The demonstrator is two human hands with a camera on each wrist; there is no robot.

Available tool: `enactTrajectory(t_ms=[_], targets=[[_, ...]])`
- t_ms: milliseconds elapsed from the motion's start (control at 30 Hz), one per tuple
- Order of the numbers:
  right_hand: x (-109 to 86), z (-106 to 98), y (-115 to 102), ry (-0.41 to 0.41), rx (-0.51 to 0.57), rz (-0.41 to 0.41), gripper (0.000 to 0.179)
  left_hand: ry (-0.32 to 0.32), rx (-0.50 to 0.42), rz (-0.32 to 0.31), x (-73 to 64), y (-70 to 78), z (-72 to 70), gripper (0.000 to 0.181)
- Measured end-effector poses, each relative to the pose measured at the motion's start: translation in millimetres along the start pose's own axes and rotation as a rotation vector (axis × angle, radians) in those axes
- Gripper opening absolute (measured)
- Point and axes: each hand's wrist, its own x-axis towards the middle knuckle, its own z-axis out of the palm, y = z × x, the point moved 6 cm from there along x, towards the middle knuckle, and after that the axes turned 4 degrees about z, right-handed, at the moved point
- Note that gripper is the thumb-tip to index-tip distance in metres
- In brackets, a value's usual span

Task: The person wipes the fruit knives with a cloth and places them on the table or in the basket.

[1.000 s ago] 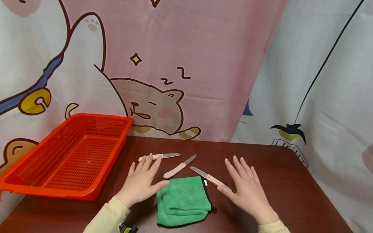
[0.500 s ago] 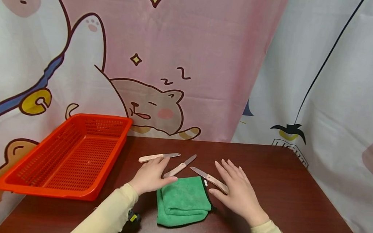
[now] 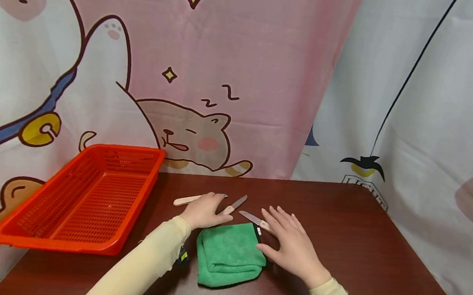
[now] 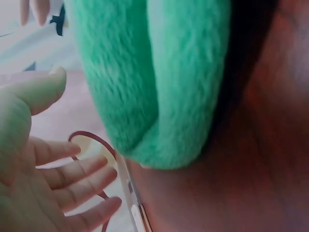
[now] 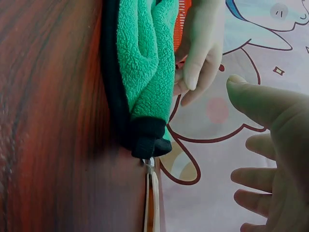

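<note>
A folded green towel (image 3: pixel 232 256) with dark edging lies at the front middle of the table. Just behind it are three small folding knives with pale handles: a left knife (image 3: pixel 185 200), a middle knife (image 3: pixel 238 202) and a right knife (image 3: pixel 250 217). My left hand (image 3: pixel 205 211) reaches over the left and middle knives and partly covers both. In the left wrist view its fingers (image 4: pixel 84 188) are extended and hold nothing. My right hand (image 3: pixel 295 251) hovers palm down by the towel's right side, fingers spread, overlapping the right knife's handle end.
A red-orange plastic basket (image 3: pixel 156 185) with perforated walls stands on the left of the dark wooden table (image 3: pixel 362 250). Behind the table hangs a printed curtain (image 3: pixel 267 76) in pink and white. Each wrist carries a small black camera.
My left hand has moved right and forward, from beside the towel to over the knives. My right hand has drifted left toward the towel. The knives and towel stay put.
</note>
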Motion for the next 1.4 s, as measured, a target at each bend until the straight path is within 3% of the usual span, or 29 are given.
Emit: enactTrajectory(t_ms=[267, 500, 867, 1400], targets=[[0.9, 3, -4, -0.011, -0.012, -0.003, 0.084, -0.072, 0.046, 0.030, 13.9, -3.0, 7.4, 0.061], [2.1, 7, -8, -0.015, -0.014, -0.029, 0.086, -0.123, 0.091, 0.035, 19.6, -5.0, 16.6, 0.030], [6.6, 15, -19, -0.036, -0.006, -0.066, 0.083, -0.128, 0.140, 0.050, 25.1, -13.1, 28.0, 0.034], [10.1, 34, -30, -0.083, 0.038, -0.101, 0.083, -0.117, 0.134, 0.022, 26.3, -11.5, 29.4, 0.028]])
